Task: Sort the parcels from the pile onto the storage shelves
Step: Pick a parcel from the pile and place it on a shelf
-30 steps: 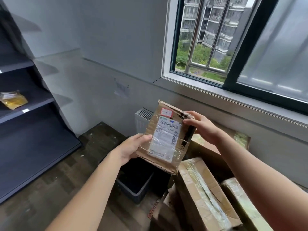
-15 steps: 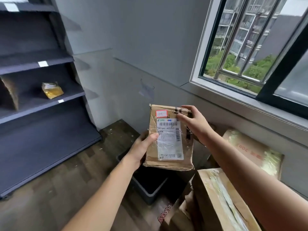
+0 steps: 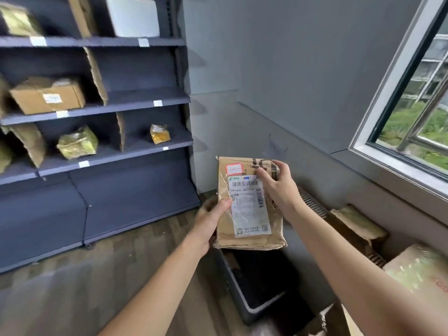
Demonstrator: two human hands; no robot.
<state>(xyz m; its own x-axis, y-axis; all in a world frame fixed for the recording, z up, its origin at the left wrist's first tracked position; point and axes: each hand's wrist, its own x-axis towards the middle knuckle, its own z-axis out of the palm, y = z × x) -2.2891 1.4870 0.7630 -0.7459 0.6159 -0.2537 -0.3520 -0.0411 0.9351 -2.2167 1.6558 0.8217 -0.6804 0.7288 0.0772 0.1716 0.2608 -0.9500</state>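
While the left hand (image 3: 209, 220) and right hand (image 3: 278, 187) grip its edges, the flat crumpled cardboard parcel (image 3: 249, 204) stands upright.

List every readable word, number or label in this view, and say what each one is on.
"24Y-247 A02-060" (last digits unsure): white shipping label on the held parcel.
Barcodes and small print on that label: too small to read.
Handwriting on the red-bordered sticker above it: illegible.
The dark print on the cardboard by the right hand: partly covered, unreadable.
The shelf tags and the label on the shelved box: blurred.
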